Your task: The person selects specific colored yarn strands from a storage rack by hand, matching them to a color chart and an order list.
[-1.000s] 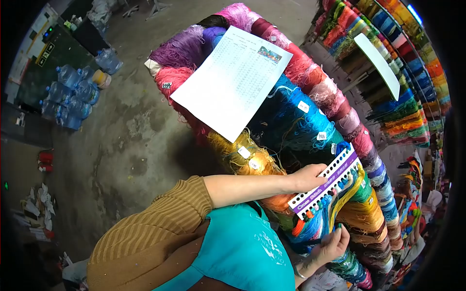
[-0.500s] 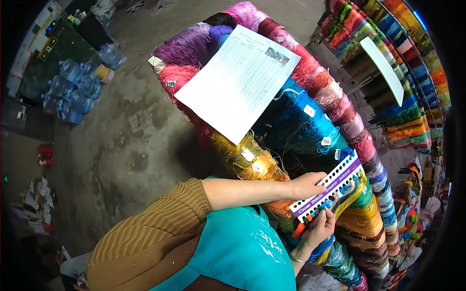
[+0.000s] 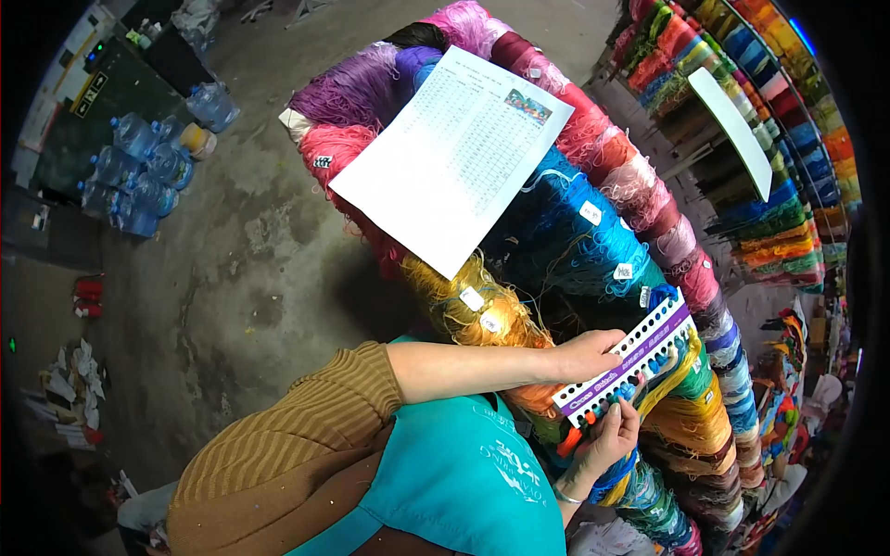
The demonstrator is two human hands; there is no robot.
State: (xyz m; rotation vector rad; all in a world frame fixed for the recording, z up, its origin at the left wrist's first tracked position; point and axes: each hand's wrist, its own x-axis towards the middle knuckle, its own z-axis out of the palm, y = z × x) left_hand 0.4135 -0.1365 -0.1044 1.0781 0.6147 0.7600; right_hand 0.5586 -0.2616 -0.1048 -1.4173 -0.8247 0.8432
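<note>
My left hand point(image 3: 586, 356) grips the upper edge of a thread card point(image 3: 619, 363), white with a purple "Cross Stitch" band and rows of punched holes. Its thumb lies across the card face. Blue, orange and pale threads point(image 3: 660, 360) are looped through holes along the lower edge. Just below that edge, my right hand point(image 3: 607, 439) is closed, thumb and fingers pinched together at the blue threads; the fingertips partly hide them. A bracelet circles the right wrist. Loose yellow and blue strands point(image 3: 616, 476) hang under the card beside the right hand.
Rows of colored thread skeins point(image 3: 593, 222) with small tags lie in front of me. A printed sheet point(image 3: 454, 157) rests on them. More skeins hang on a rack point(image 3: 769, 232) at right. Blue water jugs point(image 3: 139, 171) stand on the concrete floor point(image 3: 250, 232) at left.
The view has shifted very slightly. My right hand's fingers have moved only a little at the card's lower edge; the left hand keeps its hold.
</note>
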